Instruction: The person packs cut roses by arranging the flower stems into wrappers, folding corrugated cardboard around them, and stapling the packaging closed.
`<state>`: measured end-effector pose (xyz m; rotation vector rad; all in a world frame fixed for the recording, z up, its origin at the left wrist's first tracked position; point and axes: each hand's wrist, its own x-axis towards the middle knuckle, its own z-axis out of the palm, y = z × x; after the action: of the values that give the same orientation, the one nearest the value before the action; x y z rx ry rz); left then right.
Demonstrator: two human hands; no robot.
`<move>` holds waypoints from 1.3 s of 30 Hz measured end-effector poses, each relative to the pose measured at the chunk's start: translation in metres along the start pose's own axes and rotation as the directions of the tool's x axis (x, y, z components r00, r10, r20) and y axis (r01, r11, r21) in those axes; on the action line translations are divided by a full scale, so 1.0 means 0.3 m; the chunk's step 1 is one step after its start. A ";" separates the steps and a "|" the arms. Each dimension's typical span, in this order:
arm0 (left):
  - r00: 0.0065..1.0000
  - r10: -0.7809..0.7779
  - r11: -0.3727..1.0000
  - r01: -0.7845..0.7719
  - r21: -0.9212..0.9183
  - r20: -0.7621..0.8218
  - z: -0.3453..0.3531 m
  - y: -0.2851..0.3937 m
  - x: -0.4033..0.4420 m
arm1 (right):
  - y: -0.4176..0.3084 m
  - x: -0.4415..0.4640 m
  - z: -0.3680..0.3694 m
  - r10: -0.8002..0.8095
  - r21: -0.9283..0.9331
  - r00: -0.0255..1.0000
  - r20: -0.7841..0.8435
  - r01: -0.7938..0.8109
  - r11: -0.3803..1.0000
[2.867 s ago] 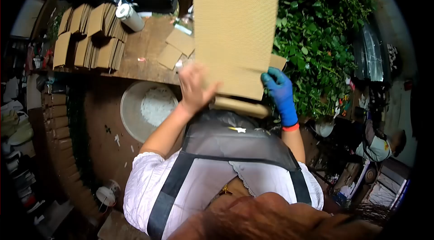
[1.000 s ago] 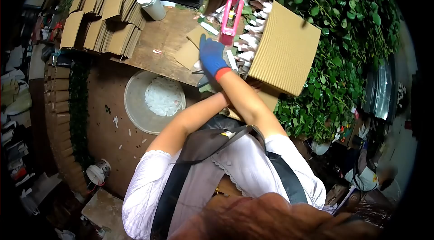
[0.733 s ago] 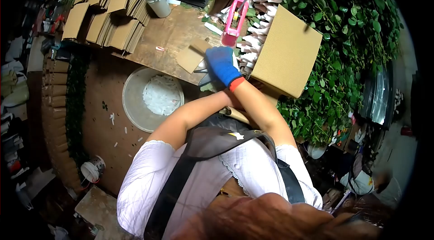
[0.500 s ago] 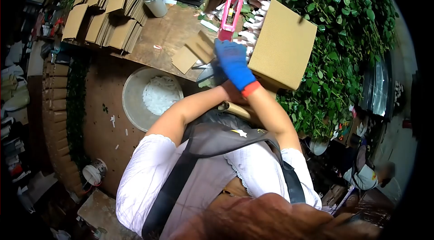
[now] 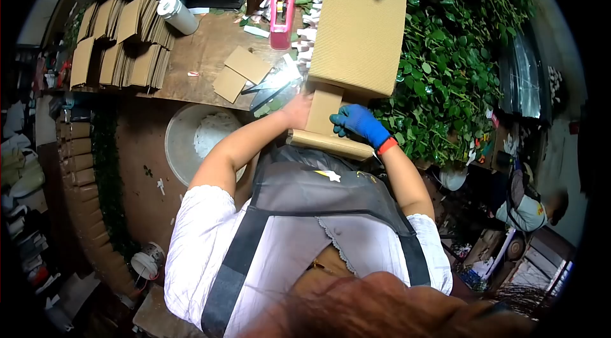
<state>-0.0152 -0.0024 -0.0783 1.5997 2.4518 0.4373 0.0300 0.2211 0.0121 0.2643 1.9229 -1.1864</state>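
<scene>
— Where do we have the corrugated cardboard (image 5: 358,35)?
— Just beyond both our hands; a flat cardboard strip (image 5: 323,109) runs from its near edge between them.
— And our grip?
— Our bare left hand (image 5: 298,111) sits at the strip's left edge, fingertips hard to make out, so we can't tell its hold; our gloved right hand (image 5: 360,124) curls its fingers at the right edge, and we can't tell whether it pinches anything.
— Any room?
— Little right of the right hand, where leaves (image 5: 445,77) crowd close; left of the left hand, past two loose cardboard pieces (image 5: 249,64), we have bare table (image 5: 202,45)
</scene>
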 end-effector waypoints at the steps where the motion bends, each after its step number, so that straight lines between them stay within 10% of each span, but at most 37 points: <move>1: 1.000 0.013 0.999 -0.013 -0.044 -0.001 -0.008 -0.014 -0.009 | 0.006 0.025 -0.002 0.015 -0.024 1.000 0.003 -0.015 1.000; 10: 0.905 0.050 0.995 -0.082 -0.057 -0.422 -0.164 -0.031 -0.136 | -0.001 0.032 0.026 -0.032 -0.132 0.998 -0.061 0.024 0.991; 16: 0.965 -0.011 0.984 -0.035 -0.174 -0.261 -0.081 0.021 -0.028 | 0.001 0.046 0.030 -0.165 -0.632 0.977 -0.134 0.044 0.774; 19: 0.946 0.002 0.987 -0.055 -0.154 -0.324 -0.075 0.040 -0.032 | -0.046 -0.106 0.012 -0.284 -0.550 0.952 -0.116 0.177 0.817; 23: 0.936 -0.039 0.986 -0.022 -0.168 -0.351 -0.106 0.061 -0.032 | 0.021 -0.260 -0.085 -0.407 -0.004 0.818 -0.406 0.444 0.896; 25: 0.947 -0.055 0.987 0.004 -0.161 -0.317 -0.121 0.064 -0.035 | 0.035 -0.358 -0.184 -0.363 -0.261 0.707 -0.607 0.254 0.931; 27: 0.933 -0.054 0.986 -0.006 -0.165 -0.356 -0.099 0.066 -0.032 | 0.069 -0.439 -0.268 -0.313 -0.588 0.640 -0.702 -0.273 0.761; 30: 0.934 -0.046 0.985 -0.016 -0.171 -0.353 -0.122 0.080 -0.030 | 0.090 -0.524 -0.367 -0.291 -0.524 0.506 -0.812 -0.411 0.747; 35: 0.928 -0.043 0.984 -0.025 -0.176 -0.370 -0.139 0.093 -0.036 | 0.151 -0.340 -0.561 -0.726 -0.719 0.088 -0.682 -0.263 0.644; 39: 0.936 -0.032 0.983 -0.034 -0.178 -0.350 -0.141 0.086 -0.035 | 0.173 -0.240 -0.604 -0.761 -0.819 0.328 -0.560 -0.356 0.449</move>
<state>-0.0016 -0.0083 -0.0299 1.5590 2.5629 0.9973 0.0053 0.4131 0.0686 0.0028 3.4939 0.2586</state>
